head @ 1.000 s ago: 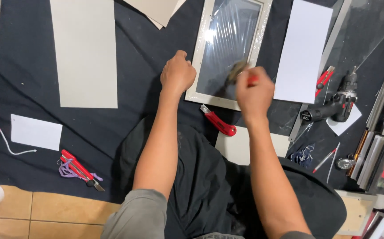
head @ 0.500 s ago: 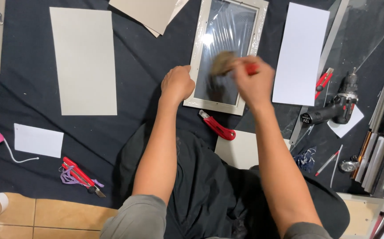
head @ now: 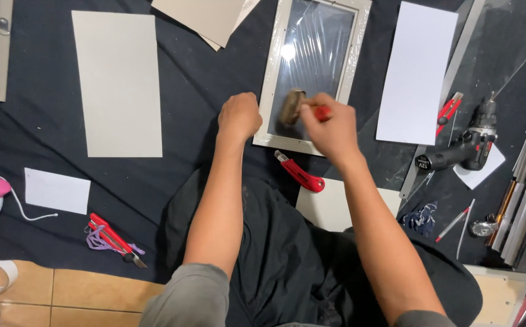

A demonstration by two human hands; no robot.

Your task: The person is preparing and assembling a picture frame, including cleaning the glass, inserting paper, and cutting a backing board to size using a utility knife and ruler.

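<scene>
Your right hand (head: 330, 128) has slid its brush down toward the near edge of the white-framed glass panel (head: 311, 66) on the dark cloth; its grip is clamped around the red-handled bristle brush (head: 296, 109). Your left hand (head: 239, 116), fingers curled together, presses the frame's near-left corner.

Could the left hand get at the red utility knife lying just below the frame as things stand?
Probably yes. The left hand rests on the frame's lower left edge, and the red utility knife lies on bare dark cloth close by, uncovered. The right hand, holding a brush, is above it, not across the path.
</scene>
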